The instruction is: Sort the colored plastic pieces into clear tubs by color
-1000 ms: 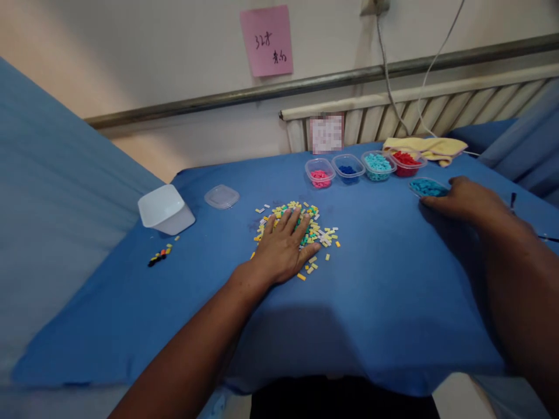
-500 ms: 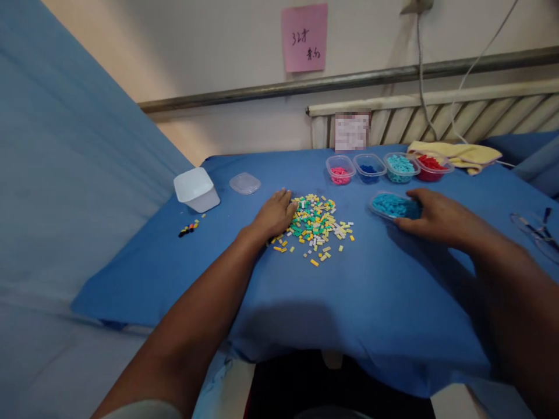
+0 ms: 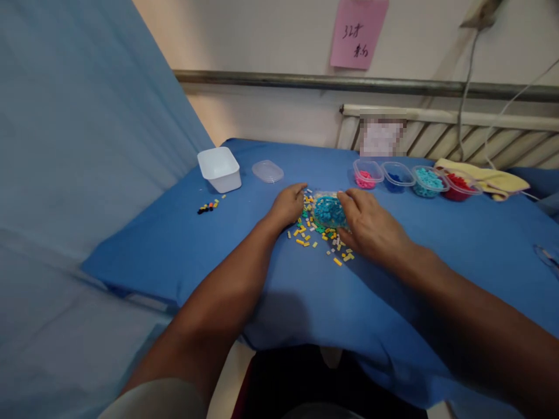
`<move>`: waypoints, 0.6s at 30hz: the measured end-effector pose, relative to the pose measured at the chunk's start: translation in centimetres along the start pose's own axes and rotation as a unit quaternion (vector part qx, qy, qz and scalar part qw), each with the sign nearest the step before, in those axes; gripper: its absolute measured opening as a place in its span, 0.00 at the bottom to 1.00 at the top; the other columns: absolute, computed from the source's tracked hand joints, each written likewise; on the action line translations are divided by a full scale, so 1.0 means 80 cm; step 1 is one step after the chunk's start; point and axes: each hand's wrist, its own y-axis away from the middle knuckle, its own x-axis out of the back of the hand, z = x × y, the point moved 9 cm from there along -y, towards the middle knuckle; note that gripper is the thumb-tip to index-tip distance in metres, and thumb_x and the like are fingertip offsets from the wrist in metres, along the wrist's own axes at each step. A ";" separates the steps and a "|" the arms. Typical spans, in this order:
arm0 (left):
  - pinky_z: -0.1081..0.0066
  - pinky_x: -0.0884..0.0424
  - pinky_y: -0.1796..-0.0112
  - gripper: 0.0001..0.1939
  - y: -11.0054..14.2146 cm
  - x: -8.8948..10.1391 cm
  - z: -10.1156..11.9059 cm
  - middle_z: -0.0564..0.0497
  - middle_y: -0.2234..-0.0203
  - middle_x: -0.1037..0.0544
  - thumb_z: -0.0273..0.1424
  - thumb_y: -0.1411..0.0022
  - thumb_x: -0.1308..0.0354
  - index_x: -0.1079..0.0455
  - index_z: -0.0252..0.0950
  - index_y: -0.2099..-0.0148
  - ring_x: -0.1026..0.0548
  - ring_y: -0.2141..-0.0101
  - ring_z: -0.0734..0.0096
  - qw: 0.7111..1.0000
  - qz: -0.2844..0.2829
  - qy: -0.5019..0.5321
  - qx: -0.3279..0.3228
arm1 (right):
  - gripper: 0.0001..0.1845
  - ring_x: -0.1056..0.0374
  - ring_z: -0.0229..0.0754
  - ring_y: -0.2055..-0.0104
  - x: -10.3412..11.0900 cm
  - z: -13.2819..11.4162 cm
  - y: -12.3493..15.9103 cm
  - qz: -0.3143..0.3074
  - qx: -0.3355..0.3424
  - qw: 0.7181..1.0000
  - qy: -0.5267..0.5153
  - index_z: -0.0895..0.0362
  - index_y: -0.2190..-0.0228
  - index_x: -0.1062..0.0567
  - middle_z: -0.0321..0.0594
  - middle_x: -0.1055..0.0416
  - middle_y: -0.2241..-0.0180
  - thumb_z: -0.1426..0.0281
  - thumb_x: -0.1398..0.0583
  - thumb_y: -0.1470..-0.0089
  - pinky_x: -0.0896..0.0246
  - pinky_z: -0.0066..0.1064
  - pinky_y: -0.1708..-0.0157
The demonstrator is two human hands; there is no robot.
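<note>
Clear glossy plastic tub (image 3: 331, 210); matt blue cloth table cover (image 3: 244, 250); plastic beads (image 3: 321, 235).

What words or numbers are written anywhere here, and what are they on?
Pink paper note on the wall: handwritten marks, seemingly "32" plus characters too scrawled to read.
Small card by the white radiator: blurred out, unreadable.
Clear plastic tubs of coloured bricks: no labels visible.

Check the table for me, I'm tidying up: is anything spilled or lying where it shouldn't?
Yes. Small mixed bricks lie loose on the blue cloth between the left hand and right hand, which holds the tub of blue pieces. A few stray pieces sit apart near the white box.
</note>
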 end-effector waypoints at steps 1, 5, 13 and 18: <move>0.64 0.35 0.29 0.29 0.000 0.003 -0.002 0.40 0.31 0.24 0.31 0.19 0.57 0.29 0.27 0.27 0.27 0.31 0.62 1.000 0.015 0.021 0.004 | 0.39 0.31 0.71 0.37 -0.003 -0.009 -0.005 -0.003 0.009 1.000 0.011 0.66 0.28 0.38 0.70 0.31 0.36 0.68 0.38 0.37 0.25 0.60 0.41; 0.61 0.29 0.34 0.28 0.001 0.013 -0.009 0.39 0.38 0.18 0.41 0.16 0.56 0.24 0.29 0.33 0.22 0.37 0.58 0.987 0.080 0.141 0.022 | 0.37 0.32 0.70 0.36 -0.007 -0.029 -0.016 0.005 0.031 0.999 0.033 0.62 0.26 0.41 0.67 0.30 0.36 0.71 0.42 0.32 0.25 0.62 0.41; 0.60 0.28 0.39 0.31 0.002 0.011 -0.008 0.40 0.48 0.15 0.50 0.16 0.60 0.21 0.34 0.48 0.20 0.44 0.55 0.975 0.086 0.202 0.031 | 0.33 0.39 0.71 0.27 -0.013 -0.026 -0.021 0.002 0.077 0.996 0.047 0.71 0.25 0.37 0.72 0.33 0.31 0.78 0.50 0.28 0.33 0.66 0.32; 0.59 0.28 0.42 0.34 0.004 0.012 0.004 0.41 0.54 0.15 0.51 0.15 0.64 0.23 0.36 0.55 0.20 0.49 0.56 0.984 0.071 0.163 0.006 | 0.34 0.41 0.71 0.25 -0.009 -0.015 -0.028 0.004 0.086 0.995 0.049 0.70 0.24 0.39 0.71 0.34 0.29 0.79 0.50 0.28 0.37 0.70 0.29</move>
